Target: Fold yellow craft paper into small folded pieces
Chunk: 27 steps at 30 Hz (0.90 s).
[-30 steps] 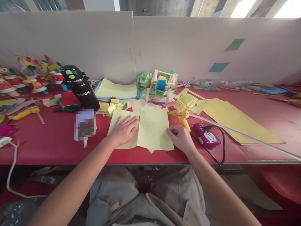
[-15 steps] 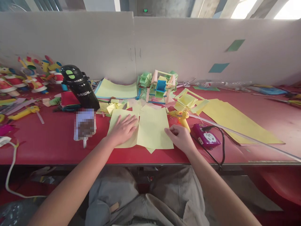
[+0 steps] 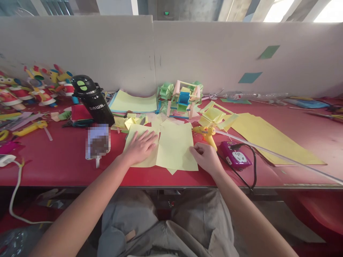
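Note:
My left hand (image 3: pixel 142 147) lies flat, fingers spread, on a pale yellow paper sheet (image 3: pixel 131 137). Beside that sheet is another pale yellow paper (image 3: pixel 175 144), its near edge close to the table front. My right hand (image 3: pixel 205 156) is closed at this second paper's right edge, thumb and curled fingers pinching there; the fingertips are partly hidden. A small corner of paper (image 3: pixel 172 171) pokes out from underneath. Just beyond my right hand is a yellow glue gun (image 3: pixel 205 132) with a clear stick at its back.
A purple power socket (image 3: pixel 237 155) with a black cable sits at right, near large yellow sheets (image 3: pixel 265 137). Behind stand a paper-and-stick wheel model (image 3: pixel 183 98) and a paper stack (image 3: pixel 134 101). At left are a black bottle (image 3: pixel 93 101) and a blurred-out object (image 3: pixel 98 142).
My right hand has shifted very slightly to the right along with the paper's edge. My left hand stays flat in place. The view has moved a little.

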Tool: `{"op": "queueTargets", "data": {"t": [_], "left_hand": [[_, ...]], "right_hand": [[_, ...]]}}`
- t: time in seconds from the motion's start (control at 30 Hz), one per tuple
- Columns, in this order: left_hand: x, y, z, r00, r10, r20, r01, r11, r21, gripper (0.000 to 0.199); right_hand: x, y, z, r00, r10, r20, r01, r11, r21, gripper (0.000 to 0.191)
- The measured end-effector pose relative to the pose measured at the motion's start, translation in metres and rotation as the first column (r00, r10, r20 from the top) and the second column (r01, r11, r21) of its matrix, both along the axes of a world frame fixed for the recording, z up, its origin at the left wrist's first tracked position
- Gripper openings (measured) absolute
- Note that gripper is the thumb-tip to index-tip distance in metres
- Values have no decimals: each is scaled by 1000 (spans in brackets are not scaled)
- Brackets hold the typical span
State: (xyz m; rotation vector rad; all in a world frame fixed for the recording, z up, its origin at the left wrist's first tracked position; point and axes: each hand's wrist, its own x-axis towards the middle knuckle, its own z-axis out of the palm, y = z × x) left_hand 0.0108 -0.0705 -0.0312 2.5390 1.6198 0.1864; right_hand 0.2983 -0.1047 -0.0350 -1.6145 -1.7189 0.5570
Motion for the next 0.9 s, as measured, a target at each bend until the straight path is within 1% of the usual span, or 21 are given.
{"op": "queueTargets", "data": {"t": [0.2, 0.37, 0.47, 0.57, 0.6, 0.67, 0.77, 0.9], "left_hand": [[0, 0, 1, 1000, -2, 13, 2, 1000, 3, 55], [-1, 1, 0, 1000, -4, 18, 4, 1000, 16, 54], [-2, 3, 2, 1000, -8, 24, 7, 998, 60, 54], [-3, 3, 4, 999, -8, 40, 2, 990, 139, 50], [-3, 2, 4, 999, -8, 44, 1, 989, 148, 49], [-3, 1, 4, 999, -3, 45, -3, 992, 124, 49], [-3, -1, 2, 999, 11, 32, -13, 998, 55, 53], [-4, -2, 2, 1000, 25, 18, -25, 1000, 3, 55]], "right_hand": [[-1, -1, 2, 1000, 6, -20, -6, 1000, 20, 33], [-1, -3, 8, 999, 14, -42, -12, 1000, 27, 45], [-1, -2, 8, 998, 28, -56, -27, 1000, 15, 48], [1, -1, 4, 996, 28, -83, -29, 999, -14, 41], [1, 0, 3, 996, 23, -85, -24, 1000, -17, 40], [2, 1, 0, 997, 15, -81, -16, 1000, -12, 38], [2, 1, -1, 997, 13, -79, -13, 1000, 1, 36], [2, 2, -3, 999, 16, -33, -15, 1000, 23, 34]]}}
